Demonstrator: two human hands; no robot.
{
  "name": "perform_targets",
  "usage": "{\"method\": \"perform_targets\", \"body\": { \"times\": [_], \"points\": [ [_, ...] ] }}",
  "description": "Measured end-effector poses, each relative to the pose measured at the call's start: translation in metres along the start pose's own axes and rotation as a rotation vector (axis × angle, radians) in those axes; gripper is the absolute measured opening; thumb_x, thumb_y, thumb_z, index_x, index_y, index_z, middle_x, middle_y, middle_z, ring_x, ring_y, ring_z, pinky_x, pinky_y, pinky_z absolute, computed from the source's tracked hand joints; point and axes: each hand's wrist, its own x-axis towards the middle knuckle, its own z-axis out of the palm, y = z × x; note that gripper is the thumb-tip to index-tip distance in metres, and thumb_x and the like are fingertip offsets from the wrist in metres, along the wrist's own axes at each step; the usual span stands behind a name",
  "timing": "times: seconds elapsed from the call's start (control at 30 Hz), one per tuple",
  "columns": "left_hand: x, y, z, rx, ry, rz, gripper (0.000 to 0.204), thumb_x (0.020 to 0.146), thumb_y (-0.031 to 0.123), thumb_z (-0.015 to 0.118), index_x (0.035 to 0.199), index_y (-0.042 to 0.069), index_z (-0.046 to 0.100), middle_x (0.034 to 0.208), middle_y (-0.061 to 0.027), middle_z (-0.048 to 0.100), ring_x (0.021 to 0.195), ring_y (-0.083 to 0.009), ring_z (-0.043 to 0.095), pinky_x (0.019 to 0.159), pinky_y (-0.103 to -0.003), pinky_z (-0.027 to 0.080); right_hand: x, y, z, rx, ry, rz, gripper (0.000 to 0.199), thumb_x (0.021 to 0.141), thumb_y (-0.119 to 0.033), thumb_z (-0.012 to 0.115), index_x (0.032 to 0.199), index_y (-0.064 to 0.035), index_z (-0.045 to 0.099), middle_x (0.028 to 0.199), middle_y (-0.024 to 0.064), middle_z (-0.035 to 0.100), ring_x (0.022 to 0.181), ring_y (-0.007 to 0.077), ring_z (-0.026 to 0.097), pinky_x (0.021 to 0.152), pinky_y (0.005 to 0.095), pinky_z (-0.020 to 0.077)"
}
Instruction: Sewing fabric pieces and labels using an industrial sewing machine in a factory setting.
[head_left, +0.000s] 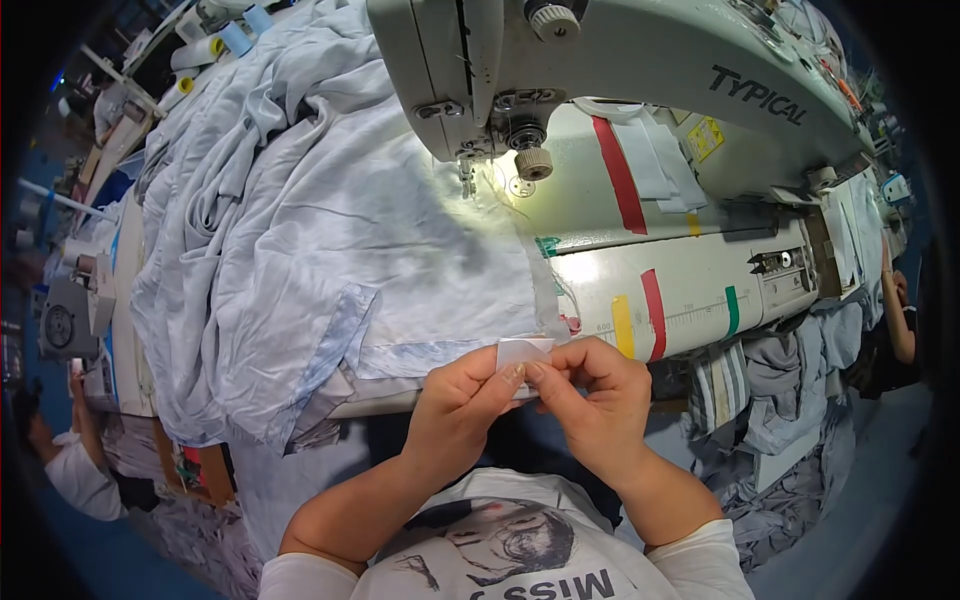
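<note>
Close together at the table's front edge, my left hand and my right hand pinch a small white folded label-like piece between thumbs and fingers. Its lower part is hidden by my thumbs. Just beyond my hands spreads a large pale grey-blue cloth, with a shiny band along its near edge. The cloth runs under the needle and presser foot of a sewing machine, where a lamp lights it. Neither hand touches the needle area.
Red, yellow and green tape strips mark the machine bed beside a printed ruler. White papers lie under the machine arm. Thread cones stand at the far left. Heaped fabric hangs at the right. Another person sits at the left.
</note>
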Motion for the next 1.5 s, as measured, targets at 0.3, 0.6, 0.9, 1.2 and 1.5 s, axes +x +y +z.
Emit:
{"method": "perform_targets", "body": {
  "times": [0.3,0.6,0.9,1.2,1.5],
  "points": [
    [-0.003,0.011,0.003,0.375,0.053,0.236,0.027,0.102,0.011,0.046,0.113,-0.007,0.063,0.097,-0.006,0.069,0.092,-0.0082,0.06,0.083,-0.023,0.047,-0.001,-0.003,-0.007,-0.21,0.069,-0.271,0.021,0.077,0.0,0.077,0.094,0.0001,0.064,0.08,0.0074,0.066,0.068,0.0132,0.062,0.06,0.0273,0.0517],
    [-0.011,0.014,-0.008,0.33,0.009,0.059,0.018,0.102,0.01,0.048,0.101,-0.003,0.06,0.095,-0.002,0.066,0.084,-0.0063,0.057,0.077,-0.022,0.046,-0.002,0.015,-0.007,-0.706,-0.019,-1.001,0.025,0.075,-0.007,0.072,0.099,-0.0037,0.069,0.1,0.009,0.063,0.076,0.0216,0.058,0.064,0.0338,0.0447],
    [-0.011,0.009,-0.01,0.475,-0.001,0.058,0.012,0.102,0.011,0.049,0.099,0.001,0.054,0.086,0.0002,0.062,0.076,-0.0006,0.049,0.064,-0.017,0.039,0.01,-0.003,-0.014,-0.148,-0.204,-0.174,0.021,0.079,-0.004,0.074,0.095,0.0019,0.062,0.085,0.0086,0.061,0.072,0.0132,0.054,0.065,0.0249,0.0424],
    [-0.028,-0.006,-0.006,0.185,0.158,0.253,0.015,0.092,0.0,0.064,0.106,-0.002,0.067,0.092,-0.0008,0.065,0.082,-0.0024,0.055,0.067,-0.017,0.043,-0.016,0.005,-0.002,0.143,-0.094,-0.102,0.003,0.091,0.002,0.061,0.094,0.0019,0.061,0.088,0.002,0.06,0.077,0.0057,0.053,0.066,0.0191,0.0421],
    [-0.019,0.034,-0.047,0.835,0.183,0.533,0.015,0.086,-0.009,0.058,0.095,0.0,0.064,0.106,-0.0146,0.069,0.1,-0.0222,0.065,0.086,-0.031,0.049,0.025,0.019,-0.029,-0.707,-0.056,-0.762,0.026,0.065,0.006,0.073,0.089,-0.0015,0.066,0.09,0.0107,0.064,0.078,0.0295,0.059,0.072,0.0371,0.0457]
  ]
}}
